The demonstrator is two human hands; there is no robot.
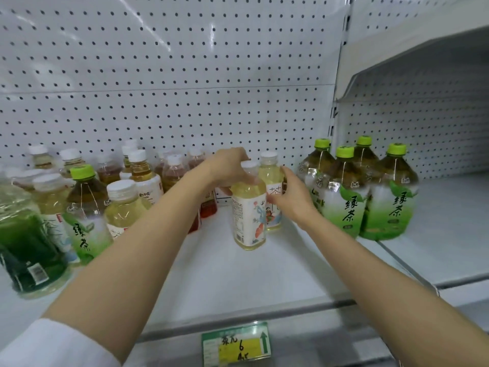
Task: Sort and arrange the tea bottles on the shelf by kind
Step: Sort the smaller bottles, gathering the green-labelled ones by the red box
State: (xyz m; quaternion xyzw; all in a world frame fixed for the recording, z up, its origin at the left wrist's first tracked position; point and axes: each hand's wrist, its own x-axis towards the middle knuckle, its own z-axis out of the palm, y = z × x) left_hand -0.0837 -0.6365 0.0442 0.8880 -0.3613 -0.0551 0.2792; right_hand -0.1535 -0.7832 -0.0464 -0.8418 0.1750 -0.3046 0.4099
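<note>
A pale yellow tea bottle [249, 215] with a white cap and a drawn label stands mid-shelf; my left hand [229, 165] grips its neck from above. Right behind it stands a second bottle of the same kind [270, 181], and my right hand [292, 197] curls round its right side. Several big green-capped green tea bottles [344, 197] are grouped at the right. On the left is a mixed crowd: another green-capped bottle [86, 210], pale yellow bottles [123, 205], amber ones [141, 173] and reddish ones [174, 170].
The white shelf board [238, 276] has a perforated back panel [185, 75]. A dark green bottle [29, 247] stands at the far left front. A green and yellow price tag [236, 343] hangs on the front rail. A neighbouring shelf bay [436, 234] lies to the right.
</note>
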